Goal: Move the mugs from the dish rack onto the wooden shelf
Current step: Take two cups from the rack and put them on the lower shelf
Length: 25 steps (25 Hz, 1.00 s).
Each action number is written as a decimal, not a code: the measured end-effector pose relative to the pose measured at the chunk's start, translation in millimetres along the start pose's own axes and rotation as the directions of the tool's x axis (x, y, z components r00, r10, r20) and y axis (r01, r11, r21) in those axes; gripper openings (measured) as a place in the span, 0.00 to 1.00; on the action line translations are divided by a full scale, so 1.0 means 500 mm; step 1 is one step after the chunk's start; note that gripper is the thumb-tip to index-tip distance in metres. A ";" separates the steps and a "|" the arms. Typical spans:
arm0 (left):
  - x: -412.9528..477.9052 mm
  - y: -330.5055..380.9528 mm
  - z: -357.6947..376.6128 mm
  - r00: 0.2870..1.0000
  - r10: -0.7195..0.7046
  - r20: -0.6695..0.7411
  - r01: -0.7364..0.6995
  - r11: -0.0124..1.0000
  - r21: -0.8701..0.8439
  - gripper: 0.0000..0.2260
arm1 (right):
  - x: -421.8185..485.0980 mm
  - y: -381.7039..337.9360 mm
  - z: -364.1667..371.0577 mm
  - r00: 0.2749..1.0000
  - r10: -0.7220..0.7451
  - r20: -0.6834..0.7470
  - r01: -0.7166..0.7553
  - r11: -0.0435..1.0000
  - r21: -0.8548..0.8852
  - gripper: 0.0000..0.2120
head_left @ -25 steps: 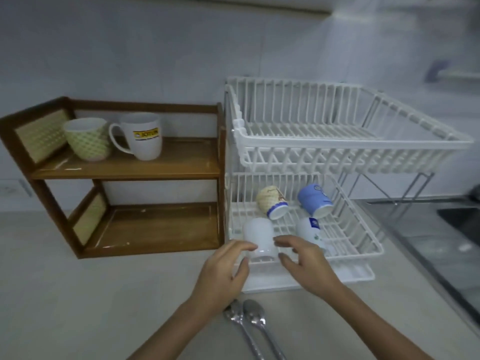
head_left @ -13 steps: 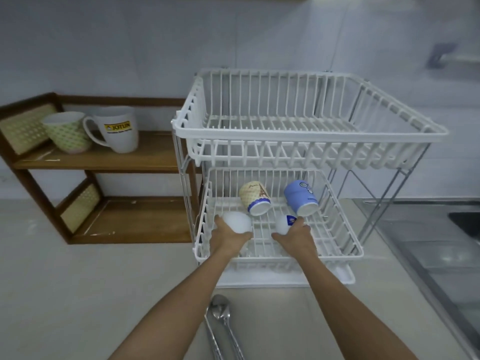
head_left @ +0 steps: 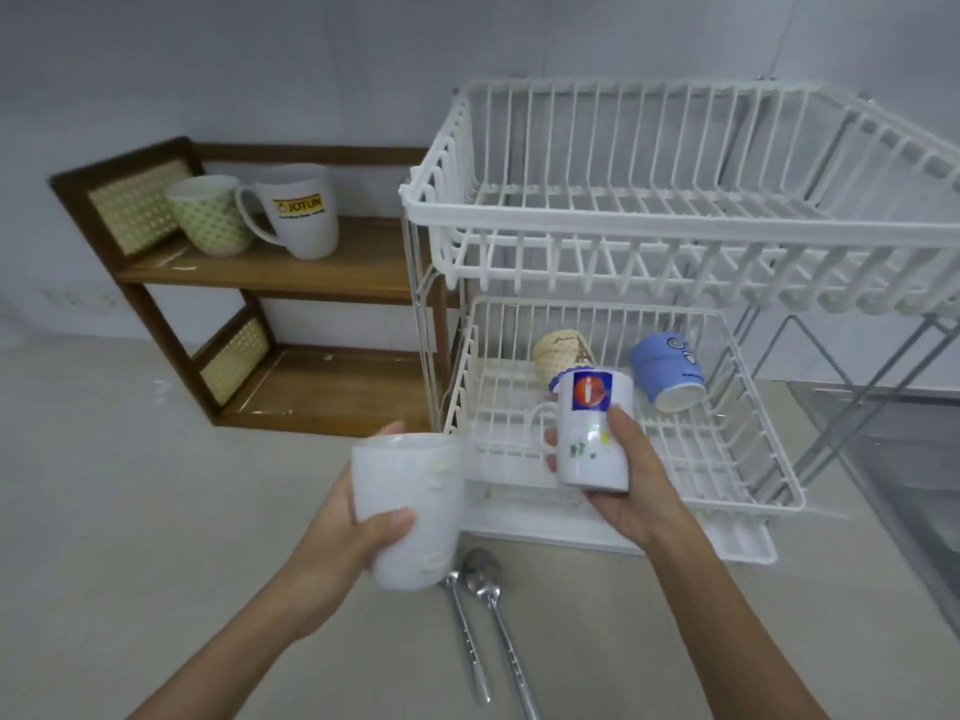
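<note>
Each hand has a mug in its grip, held in the air in front of the dish rack (head_left: 675, 226). The left hand (head_left: 348, 537) is wrapped tight around a plain white mug (head_left: 408, 511); the right hand (head_left: 623, 480) is closed around a white mug with a red and blue logo (head_left: 592, 433). A cream mug (head_left: 558, 356) and a blue mug (head_left: 667, 371) lie tipped in the rack's lower basket. Two mugs stand on the wooden shelf (head_left: 337, 267), and two spoons (head_left: 483, 615) lie on the tabletop (head_left: 130, 511) near its front edge.
</note>
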<state>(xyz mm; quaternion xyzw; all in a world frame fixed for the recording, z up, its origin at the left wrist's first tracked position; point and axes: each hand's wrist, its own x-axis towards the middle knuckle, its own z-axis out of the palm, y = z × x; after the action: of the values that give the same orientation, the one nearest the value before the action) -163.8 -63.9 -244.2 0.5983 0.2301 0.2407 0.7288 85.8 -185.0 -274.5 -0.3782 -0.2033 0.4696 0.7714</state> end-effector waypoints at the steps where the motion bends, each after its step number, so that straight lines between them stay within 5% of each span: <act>1: -0.011 -0.003 -0.038 0.999 -0.029 -0.031 0.028 0.999 -0.020 0.35 | -0.012 0.020 0.016 0.998 0.032 0.059 -0.031 0.999 -0.005 0.41; 6: -0.017 -0.008 -0.208 0.960 -0.094 -0.265 0.078 0.994 -0.073 0.22 | -0.012 0.135 0.126 0.967 0.207 0.146 -0.154 0.940 -0.306 0.33; 11: 0.064 -0.024 -0.348 0.897 -0.063 -0.438 0.076 0.997 0.013 0.20 | 0.071 0.236 0.259 0.988 0.126 0.092 -0.034 0.749 -0.661 0.29; 17: 0.188 -0.036 -0.505 0.876 0.031 -0.482 0.184 0.902 0.391 0.38 | 0.259 0.306 0.348 0.991 -0.089 -0.096 -0.049 0.425 -0.904 0.32; 25: 0.408 -0.076 -0.571 0.855 0.101 -0.508 0.185 0.856 0.482 0.43 | 0.483 0.375 0.370 0.943 -0.154 -0.296 -0.265 0.196 -0.944 0.37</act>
<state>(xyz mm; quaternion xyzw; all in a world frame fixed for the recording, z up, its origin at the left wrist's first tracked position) -180.3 275.0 -341.9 0.6787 0.4861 0.3049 0.4585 -29.9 151.2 -313.0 -0.8593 -0.3093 0.1916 0.3596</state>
